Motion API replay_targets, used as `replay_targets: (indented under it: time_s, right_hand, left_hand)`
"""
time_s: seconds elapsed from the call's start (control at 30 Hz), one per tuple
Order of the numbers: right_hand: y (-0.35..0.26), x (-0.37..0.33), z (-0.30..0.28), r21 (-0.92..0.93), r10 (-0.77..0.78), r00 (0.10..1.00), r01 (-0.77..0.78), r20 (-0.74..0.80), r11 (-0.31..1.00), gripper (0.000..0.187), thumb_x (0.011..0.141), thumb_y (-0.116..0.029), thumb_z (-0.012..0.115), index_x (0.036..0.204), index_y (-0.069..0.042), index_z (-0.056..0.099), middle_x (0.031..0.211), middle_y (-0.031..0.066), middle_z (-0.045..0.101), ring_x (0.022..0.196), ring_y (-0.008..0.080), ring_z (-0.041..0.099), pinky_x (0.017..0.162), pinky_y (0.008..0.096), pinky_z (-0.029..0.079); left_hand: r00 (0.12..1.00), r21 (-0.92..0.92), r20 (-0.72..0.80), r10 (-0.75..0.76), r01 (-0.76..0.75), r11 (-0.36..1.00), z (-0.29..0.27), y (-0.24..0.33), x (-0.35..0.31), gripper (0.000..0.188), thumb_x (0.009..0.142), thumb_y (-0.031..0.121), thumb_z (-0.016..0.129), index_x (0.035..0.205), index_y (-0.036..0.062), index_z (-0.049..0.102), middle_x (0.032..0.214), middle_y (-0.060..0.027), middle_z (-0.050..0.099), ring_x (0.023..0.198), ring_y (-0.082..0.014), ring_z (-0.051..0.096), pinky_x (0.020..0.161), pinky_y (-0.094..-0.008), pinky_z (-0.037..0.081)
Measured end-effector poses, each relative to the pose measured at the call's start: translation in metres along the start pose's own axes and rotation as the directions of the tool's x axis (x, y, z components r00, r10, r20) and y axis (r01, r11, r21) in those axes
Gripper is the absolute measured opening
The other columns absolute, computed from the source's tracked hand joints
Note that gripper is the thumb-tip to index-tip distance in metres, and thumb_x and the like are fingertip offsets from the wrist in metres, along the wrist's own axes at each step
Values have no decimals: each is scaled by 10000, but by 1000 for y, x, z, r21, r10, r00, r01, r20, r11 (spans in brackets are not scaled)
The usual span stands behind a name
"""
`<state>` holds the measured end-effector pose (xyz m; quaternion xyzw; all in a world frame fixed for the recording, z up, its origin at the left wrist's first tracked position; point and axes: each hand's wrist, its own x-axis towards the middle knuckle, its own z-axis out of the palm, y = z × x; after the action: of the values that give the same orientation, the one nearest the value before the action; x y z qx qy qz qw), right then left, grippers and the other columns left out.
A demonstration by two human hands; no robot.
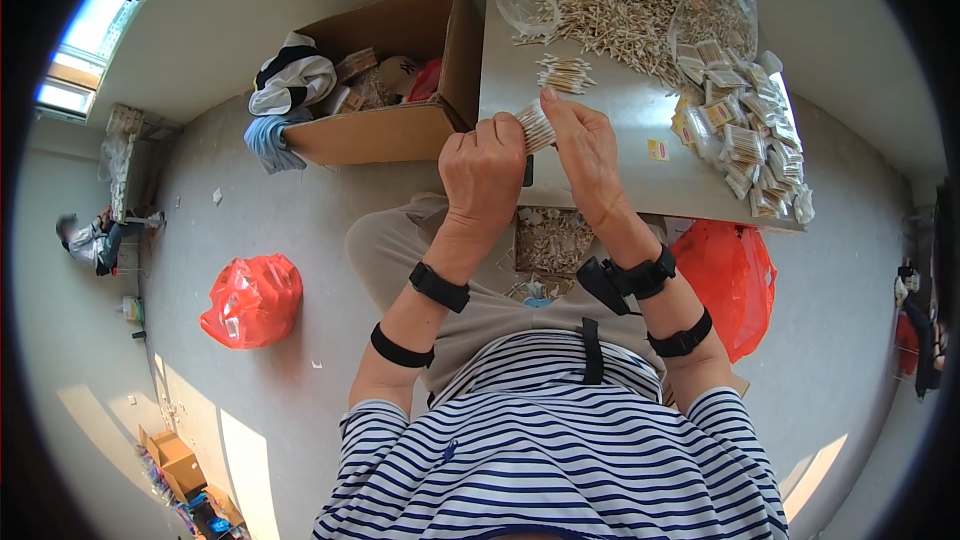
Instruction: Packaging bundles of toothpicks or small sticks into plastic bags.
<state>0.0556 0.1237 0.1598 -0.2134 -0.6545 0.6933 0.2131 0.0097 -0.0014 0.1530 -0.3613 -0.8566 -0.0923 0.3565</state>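
Above the table's near edge, my left hand (482,165) is closed in a fist around one side of a bundle of cotton swabs (536,128). My right hand (588,155) grips the bundle from the other side, its thumb at the upper end. Whether a clear bag wraps the bundle I cannot make out. Just beyond my hands a small loose pile of cotton swabs (566,75) lies on the metal table (625,120). A small yellow-and-white card (657,149) rests to the right of my right hand.
Loose swabs (630,5) are heaped at the table's back, with filled clear packs (745,135) along its right. An open cardboard box (380,137) with clothing stands left. Red plastic bags (255,300) (728,280) flank me. A box of swabs (553,240) sits below the table edge.
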Motion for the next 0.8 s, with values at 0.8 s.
replay_targets:
  time_s: [0.8]
  right_hand:
    - [-39, -9, -55, -430, -728, 600, 783, 332, 450, 271, 942, -80, 647, 717, -15, 512, 607, 137, 489, 555, 334, 479, 549, 441, 380]
  left_hand:
    - [717, -654, 693, -79, 578, -489, -31, 22, 1, 444, 1017, 505, 595, 1052, 63, 622, 901, -16, 673, 719, -95, 641, 627, -234, 527]
